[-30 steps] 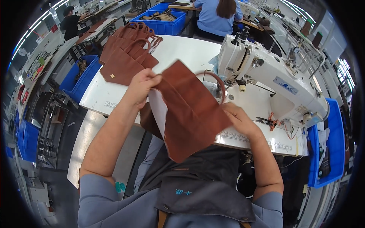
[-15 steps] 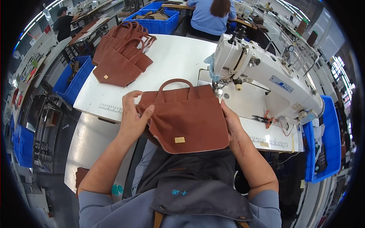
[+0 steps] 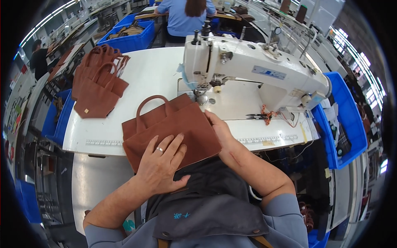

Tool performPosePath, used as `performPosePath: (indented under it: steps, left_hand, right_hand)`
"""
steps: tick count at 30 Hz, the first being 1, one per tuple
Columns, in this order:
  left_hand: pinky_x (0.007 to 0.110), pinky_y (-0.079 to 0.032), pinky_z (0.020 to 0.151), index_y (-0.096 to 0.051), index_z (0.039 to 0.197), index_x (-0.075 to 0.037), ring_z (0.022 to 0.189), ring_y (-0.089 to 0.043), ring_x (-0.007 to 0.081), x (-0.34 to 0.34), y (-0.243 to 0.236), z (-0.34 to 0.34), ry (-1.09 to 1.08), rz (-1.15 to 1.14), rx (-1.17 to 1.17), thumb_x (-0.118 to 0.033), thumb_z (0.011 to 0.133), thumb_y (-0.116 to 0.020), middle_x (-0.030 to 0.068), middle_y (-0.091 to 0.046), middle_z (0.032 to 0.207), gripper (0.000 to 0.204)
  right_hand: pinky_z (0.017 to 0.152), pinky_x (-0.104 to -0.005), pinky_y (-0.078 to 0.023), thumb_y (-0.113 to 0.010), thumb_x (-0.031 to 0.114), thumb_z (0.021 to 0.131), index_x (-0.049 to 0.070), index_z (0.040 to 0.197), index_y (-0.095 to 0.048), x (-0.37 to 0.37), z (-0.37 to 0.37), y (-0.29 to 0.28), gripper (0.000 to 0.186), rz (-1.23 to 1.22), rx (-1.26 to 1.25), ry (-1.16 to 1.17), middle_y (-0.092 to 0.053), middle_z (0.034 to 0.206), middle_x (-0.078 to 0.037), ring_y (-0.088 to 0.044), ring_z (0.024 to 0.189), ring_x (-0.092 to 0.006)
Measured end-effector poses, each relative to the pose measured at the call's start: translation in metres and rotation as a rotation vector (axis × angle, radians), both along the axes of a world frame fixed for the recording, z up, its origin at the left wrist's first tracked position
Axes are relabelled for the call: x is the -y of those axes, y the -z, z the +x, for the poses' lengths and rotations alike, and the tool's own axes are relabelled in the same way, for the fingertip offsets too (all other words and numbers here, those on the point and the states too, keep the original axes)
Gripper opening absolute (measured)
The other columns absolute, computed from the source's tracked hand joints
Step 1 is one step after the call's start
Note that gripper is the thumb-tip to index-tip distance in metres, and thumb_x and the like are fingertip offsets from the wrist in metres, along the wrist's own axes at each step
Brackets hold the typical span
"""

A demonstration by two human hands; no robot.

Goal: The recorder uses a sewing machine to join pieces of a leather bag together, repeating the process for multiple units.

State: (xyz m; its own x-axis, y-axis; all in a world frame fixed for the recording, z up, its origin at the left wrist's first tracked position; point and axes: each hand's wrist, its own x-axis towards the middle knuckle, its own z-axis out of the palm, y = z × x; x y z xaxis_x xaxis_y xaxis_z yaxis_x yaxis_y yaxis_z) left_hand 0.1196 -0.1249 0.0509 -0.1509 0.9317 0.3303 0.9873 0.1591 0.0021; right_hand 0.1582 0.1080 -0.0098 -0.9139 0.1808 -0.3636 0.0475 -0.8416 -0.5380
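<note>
Left hand (image 3: pixel 160 165) lies flat, fingers spread, on the brown leather bag (image 3: pixel 171 130) at the table's (image 3: pixel 153 74) near edge; right hand (image 3: pixel 219 128) seemingly grips its right side. Half a second ago the bag faced up, handle farther away.

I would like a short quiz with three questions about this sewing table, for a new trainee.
1. True or false: the left hand lies flat on the brown bag.
2. Where is the pile of bags? A. left part of the table B. under the sewing machine C. in the blue bin
3. Which hand is at the bag's right edge?

Key: 1. true; 2. A; 3. the right hand.
</note>
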Motion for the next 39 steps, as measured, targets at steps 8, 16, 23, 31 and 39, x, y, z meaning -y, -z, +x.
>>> performPosePath:
  steps: [8, 16, 23, 31, 39]
  left_hand:
    - [0.055, -0.043, 0.108, -0.06, 0.128, -0.005, 0.135, -0.05, 0.041, -0.013, 0.023, 0.007, -0.05, 0.026, -0.023, -0.007, 0.075, -0.072, 0.0239, -0.042, 0.154, 0.054]
    - [0.025, -0.048, 0.075, -0.062, 0.093, -0.004, 0.077, -0.06, 0.0101, 0.003, -0.009, -0.026, -0.281, 0.615, 1.077, -0.013, 0.101, -0.061, 0.0053, -0.069, 0.091, 0.011]
    - [0.024, -0.052, 0.077, -0.065, 0.104, -0.006, 0.082, -0.065, 0.0063, 0.018, 0.034, -0.076, -0.312, 0.826, 1.823, -0.017, 0.102, -0.06, 0.0014, -0.071, 0.096, 0.012]
    - [0.035, -0.045, 0.066, -0.059, 0.093, -0.006, 0.076, -0.062, 0.0207, 0.063, 0.051, -0.131, -0.489, 0.272, 0.596, -0.009, 0.083, -0.073, 0.0086, -0.062, 0.085, 0.018]
    - [0.05, -0.033, 0.107, -0.057, 0.123, -0.009, 0.131, -0.051, 0.0341, -0.024, -0.053, -0.072, -0.174, 0.274, 0.138, -0.015, 0.064, -0.087, 0.0121, -0.058, 0.133, 0.066]
  right_hand:
    - [0.096, -0.0411, -0.057, -0.04, 0.035, 0.109, 0.002, 0.135, -0.055, 0.02, 0.001, -0.016, 0.044, -0.05, 0.046, 0.045, -0.064, 0.129, -0.017, -0.067, 0.112, -0.028]
    - [0.088, -0.035, -0.057, -0.049, 0.033, 0.108, 0.001, 0.13, -0.062, 0.018, -0.006, -0.032, 0.041, 0.177, 0.158, 0.009, -0.07, 0.119, -0.013, -0.069, 0.104, -0.0215]
    - [0.078, -0.0281, -0.055, -0.068, 0.02, 0.099, -0.003, 0.111, -0.069, -0.01, -0.033, -0.021, 0.025, 0.71, 0.021, -0.212, -0.073, 0.099, -0.008, -0.069, 0.088, -0.0143]
    - [0.064, -0.0285, -0.049, -0.069, 0.019, 0.096, 0.0, 0.097, -0.066, -0.005, -0.035, 0.003, 0.019, 1.468, -0.162, -0.027, -0.067, 0.077, -0.004, -0.059, 0.071, -0.0099]
    - [0.069, -0.042, -0.054, -0.071, 0.011, 0.094, 0.003, 0.107, -0.055, 0.023, -0.01, -0.026, 0.023, 1.675, -0.333, 0.114, -0.071, 0.084, -0.018, -0.07, 0.079, -0.0378]
